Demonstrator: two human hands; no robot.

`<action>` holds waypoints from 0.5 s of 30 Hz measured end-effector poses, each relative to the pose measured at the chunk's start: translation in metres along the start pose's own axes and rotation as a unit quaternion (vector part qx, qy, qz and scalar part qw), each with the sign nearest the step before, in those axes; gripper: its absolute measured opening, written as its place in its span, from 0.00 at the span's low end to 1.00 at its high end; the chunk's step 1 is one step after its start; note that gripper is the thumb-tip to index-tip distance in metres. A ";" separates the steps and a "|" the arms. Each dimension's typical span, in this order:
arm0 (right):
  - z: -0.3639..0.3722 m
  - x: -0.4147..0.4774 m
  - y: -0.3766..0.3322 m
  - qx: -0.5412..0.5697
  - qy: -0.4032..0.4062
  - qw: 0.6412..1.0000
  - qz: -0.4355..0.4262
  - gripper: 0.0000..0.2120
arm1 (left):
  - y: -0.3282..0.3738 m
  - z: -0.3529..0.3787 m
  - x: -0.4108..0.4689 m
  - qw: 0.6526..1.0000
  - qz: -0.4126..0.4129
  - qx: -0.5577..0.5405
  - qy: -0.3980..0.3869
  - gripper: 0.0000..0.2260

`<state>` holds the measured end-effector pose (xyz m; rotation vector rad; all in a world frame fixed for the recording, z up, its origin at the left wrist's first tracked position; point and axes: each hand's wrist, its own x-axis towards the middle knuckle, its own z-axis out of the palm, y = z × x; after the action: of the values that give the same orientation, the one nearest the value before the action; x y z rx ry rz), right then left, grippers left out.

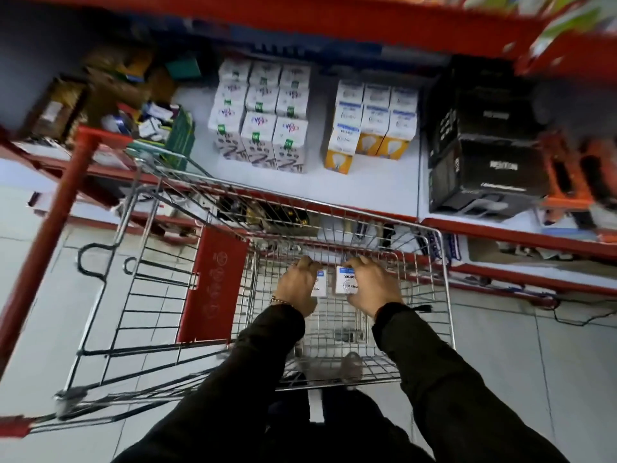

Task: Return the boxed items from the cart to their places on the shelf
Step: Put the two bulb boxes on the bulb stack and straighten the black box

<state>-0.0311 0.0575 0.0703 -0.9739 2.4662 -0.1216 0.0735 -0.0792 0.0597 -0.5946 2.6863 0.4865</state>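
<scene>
Both my hands reach down into the wire cart [444,295]. My left hand [298,285] grips a small white bulb box [317,290], mostly hidden under my fingers. Close to its right, my right hand [374,287] holds another white bulb box with a blue stripe [345,280]. On the white shelf [367,182] above the cart stand stacked white-and-yellow bulb boxes [370,125] of the same kind, and to their left a block of white boxes with green marks [260,115].
Black boxes [480,145] stand on the shelf to the right, orange ones [574,168] beyond them. A green crate of mixed packets [173,132] sits at the left. A red shelf post [63,208] and the cart's red seat flap [213,282] are at left. Lower shelf holds loose goods.
</scene>
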 end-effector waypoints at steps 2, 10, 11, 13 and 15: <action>-0.025 -0.004 0.000 0.002 0.021 1.000 -0.006 0.32 | 0.007 -0.022 -0.002 1.000 0.007 0.001 0.022 0.22; -0.108 -0.012 0.002 0.010 0.094 0.995 -0.008 0.30 | 0.039 -0.086 0.005 0.990 0.062 0.018 0.127 0.24; -0.120 -0.012 0.004 0.011 0.102 0.995 -0.008 0.31 | 0.042 -0.096 0.007 0.987 0.071 0.023 0.139 0.24; -0.142 -0.011 0.008 0.011 0.118 0.993 -0.009 0.31 | 0.050 -0.114 0.012 0.982 0.099 0.014 0.158 0.25; -0.161 -0.006 0.014 0.008 0.141 0.990 -0.011 0.30 | 0.058 -0.133 0.020 0.976 0.114 0.020 0.183 0.25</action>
<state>-0.1108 0.0570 0.2113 -1.0388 2.7032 -0.3057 -0.0045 -0.0891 0.1835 -0.3957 3.1289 0.4129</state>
